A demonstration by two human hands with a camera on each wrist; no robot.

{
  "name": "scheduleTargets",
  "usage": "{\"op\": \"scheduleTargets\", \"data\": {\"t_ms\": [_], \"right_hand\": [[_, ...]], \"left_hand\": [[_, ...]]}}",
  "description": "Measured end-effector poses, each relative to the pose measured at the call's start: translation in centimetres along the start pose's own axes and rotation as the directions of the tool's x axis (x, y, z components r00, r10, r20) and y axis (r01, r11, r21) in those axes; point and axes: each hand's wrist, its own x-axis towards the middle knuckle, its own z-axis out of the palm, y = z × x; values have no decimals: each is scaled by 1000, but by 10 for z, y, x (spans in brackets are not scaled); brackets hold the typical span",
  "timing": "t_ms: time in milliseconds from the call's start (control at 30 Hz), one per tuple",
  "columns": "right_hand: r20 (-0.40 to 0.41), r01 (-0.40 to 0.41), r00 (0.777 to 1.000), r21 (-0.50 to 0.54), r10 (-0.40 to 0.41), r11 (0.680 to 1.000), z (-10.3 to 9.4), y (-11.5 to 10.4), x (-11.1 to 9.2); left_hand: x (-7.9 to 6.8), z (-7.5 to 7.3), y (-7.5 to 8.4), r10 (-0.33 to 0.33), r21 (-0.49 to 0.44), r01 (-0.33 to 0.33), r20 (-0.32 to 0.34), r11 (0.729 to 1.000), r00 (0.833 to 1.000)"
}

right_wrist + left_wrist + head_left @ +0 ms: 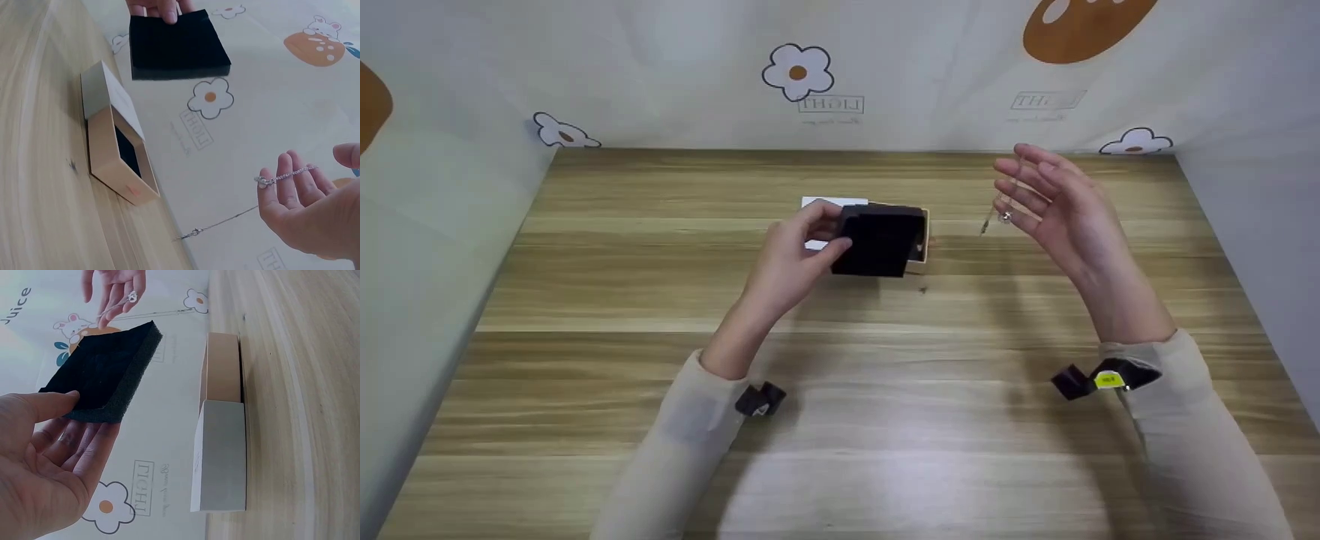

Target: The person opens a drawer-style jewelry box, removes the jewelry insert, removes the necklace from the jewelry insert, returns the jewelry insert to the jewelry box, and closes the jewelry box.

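My left hand (799,255) pinches a black foam pad (874,240) by its edge, thumb on the upper face and fingers beneath. The pad is square, with a dark velvety face and grey foam sides (138,371). To the right, my right hand (1069,206) is raised palm up with its fingers loosely bent. Draped across those fingers is a silver chain (295,173) with a small shiny charm (262,181). One end of the chain hangs free, showing a clasp (196,231). Below the pad sits an open drawer-style box, its tan tray (104,143) lined with black.
A white box sleeve (219,455) adjoins the tan tray on the wooden table (607,300). Behind stands a pale printed backdrop (682,75) with flowers. A small dark speck (923,289) lies on the wood near the box.
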Motion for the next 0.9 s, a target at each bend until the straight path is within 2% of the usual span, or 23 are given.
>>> {"op": "scheduleTargets", "data": {"t_ms": [167, 433, 700, 900], "right_hand": [[-7, 15, 1000, 22, -14, 1000, -9, -7, 1], [-69, 19, 998, 80, -14, 997, -27, -18, 7], [-185, 16, 983, 70, -3, 997, -51, -28, 18], [-222, 31, 975, 79, -13, 996, -68, -28, 25]], "left_hand": [[0, -1, 0, 1, 5, -1, -7, 1000, 1000], [-1, -3, -2, -6, 24, 7, -16, 1000, 1000], [-1, -4, -2, -11, 14, 11, -12, 1000, 1000], [-1, -5, -4, -14, 5, 15, -15, 1000, 1000]]}}
